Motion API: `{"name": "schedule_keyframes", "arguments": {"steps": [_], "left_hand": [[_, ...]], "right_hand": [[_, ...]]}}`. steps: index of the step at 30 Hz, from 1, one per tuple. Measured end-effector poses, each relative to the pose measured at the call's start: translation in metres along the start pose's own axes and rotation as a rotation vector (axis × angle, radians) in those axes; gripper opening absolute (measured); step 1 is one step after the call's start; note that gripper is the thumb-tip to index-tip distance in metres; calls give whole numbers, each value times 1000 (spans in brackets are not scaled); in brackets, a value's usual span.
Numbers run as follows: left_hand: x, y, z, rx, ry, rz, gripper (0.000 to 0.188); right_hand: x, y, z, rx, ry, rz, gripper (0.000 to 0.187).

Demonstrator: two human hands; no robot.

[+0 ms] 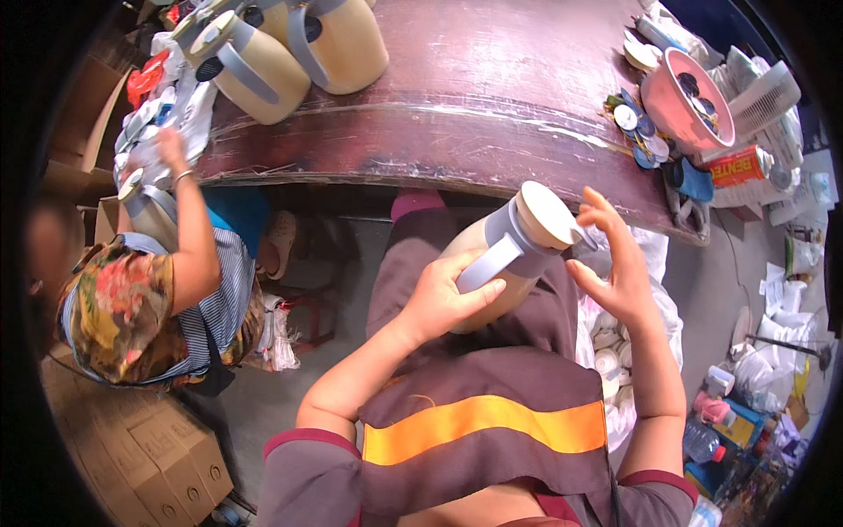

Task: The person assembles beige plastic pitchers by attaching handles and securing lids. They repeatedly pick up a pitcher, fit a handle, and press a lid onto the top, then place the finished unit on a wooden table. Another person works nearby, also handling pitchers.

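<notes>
The left hand (439,299) had its fingers wrapped round the beige jug (509,255) at its grey handle, while the right hand (615,263) hovered open-fingered beside the lid (549,215).

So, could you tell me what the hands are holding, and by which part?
The left hand grips the beige jug around its body by the grey handle; the right hand is open beside its lid, holding nothing.

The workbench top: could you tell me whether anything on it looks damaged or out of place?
The dark red workbench is worn: pale scuffs streak its front edge. Small round caps lie scattered loose beside the pink bowl rather than inside it. The cream jugs at the back stand upright.
</notes>
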State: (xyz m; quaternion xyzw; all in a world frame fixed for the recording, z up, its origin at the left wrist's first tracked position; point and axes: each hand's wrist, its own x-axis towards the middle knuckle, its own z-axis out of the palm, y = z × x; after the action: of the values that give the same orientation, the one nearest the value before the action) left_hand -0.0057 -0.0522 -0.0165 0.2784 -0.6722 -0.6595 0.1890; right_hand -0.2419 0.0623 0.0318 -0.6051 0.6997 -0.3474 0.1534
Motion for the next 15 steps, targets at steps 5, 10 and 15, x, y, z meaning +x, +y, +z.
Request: {"name": "schedule_keyframes", "arguments": {"steps": [5,10,15], "left_hand": [[-2,5,5,-13,-119,-61,34],[-8,5,-3,43,-77,-44,32],[-7,1,-20,239,7,137,33]], "right_hand": [[23,-19,21,-181,-155,164,68],[23,-27,41,-250,-80,120,68],[23,-25,42,-244,-98,-82,71]]}}
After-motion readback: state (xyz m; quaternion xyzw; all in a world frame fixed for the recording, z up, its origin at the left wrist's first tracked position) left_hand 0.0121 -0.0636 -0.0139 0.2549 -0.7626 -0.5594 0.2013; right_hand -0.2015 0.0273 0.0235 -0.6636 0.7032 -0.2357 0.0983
